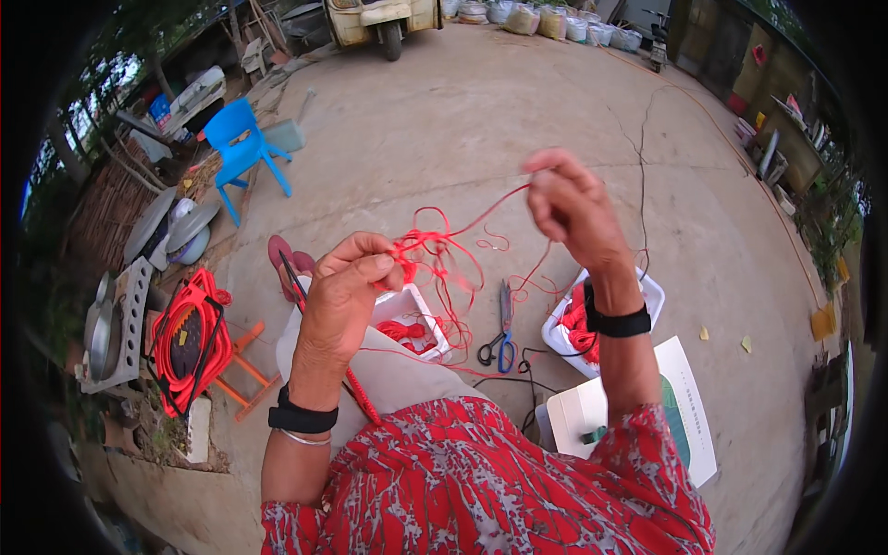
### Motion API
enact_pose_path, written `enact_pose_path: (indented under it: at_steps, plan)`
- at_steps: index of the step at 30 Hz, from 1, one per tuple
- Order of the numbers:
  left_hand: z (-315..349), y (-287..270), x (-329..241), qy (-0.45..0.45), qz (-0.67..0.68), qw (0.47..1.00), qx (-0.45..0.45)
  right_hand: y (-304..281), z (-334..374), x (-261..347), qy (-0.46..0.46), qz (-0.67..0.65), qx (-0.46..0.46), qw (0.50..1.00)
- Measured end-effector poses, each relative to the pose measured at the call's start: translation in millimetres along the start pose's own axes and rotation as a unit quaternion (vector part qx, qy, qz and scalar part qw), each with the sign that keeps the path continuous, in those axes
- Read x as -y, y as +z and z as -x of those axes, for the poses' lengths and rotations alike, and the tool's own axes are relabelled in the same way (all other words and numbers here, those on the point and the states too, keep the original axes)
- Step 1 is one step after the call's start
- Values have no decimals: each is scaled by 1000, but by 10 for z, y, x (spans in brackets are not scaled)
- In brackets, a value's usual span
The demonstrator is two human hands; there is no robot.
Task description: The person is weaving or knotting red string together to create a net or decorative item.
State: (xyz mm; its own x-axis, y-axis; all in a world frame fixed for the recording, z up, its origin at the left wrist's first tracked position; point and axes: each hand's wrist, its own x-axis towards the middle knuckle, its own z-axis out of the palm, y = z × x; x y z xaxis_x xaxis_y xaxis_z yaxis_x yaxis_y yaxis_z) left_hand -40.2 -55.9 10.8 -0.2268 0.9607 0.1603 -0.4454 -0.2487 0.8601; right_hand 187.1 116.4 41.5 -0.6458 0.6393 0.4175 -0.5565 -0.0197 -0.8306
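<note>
My left hand (350, 287) pinches a loose, looped tangle of red cord (427, 242) between thumb and fingers. Raised to the right of it, my right hand (572, 205) is closed on one strand of the cord, which stretches taut between both hands. Slack loops hang below the tangle. Beneath my hands stand a white foam box (435, 314) with red cord bundles and a white plastic basin (653, 294) with more red cord. Between these two containers, scissors (505, 324) with a blue and a black handle lie on the ground.
A blue plastic chair (239, 139) stands at the far left. A coiled red cable reel (192, 342) and metal pans (100, 319) sit at left. An opened paper box (689, 407) lies at right. A dark cable (644, 176) crosses the concrete; a three-wheeled vehicle (384, 18) is parked at the back.
</note>
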Motion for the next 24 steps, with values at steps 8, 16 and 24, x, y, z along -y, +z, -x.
enact_pose_path:
  at_steps: [8,16,24]
  plan:
    - [-21,-11,61,-28,0,997,-74,-171,-256,279,-25,233,35,972]
    - [-102,-246,167,-44,-70,988,-128,-161,-301,667,-51,317,40,946]
    - [-199,-532,-50,61,-72,962,-255,-932,-311,1247,-210,207,-59,954]
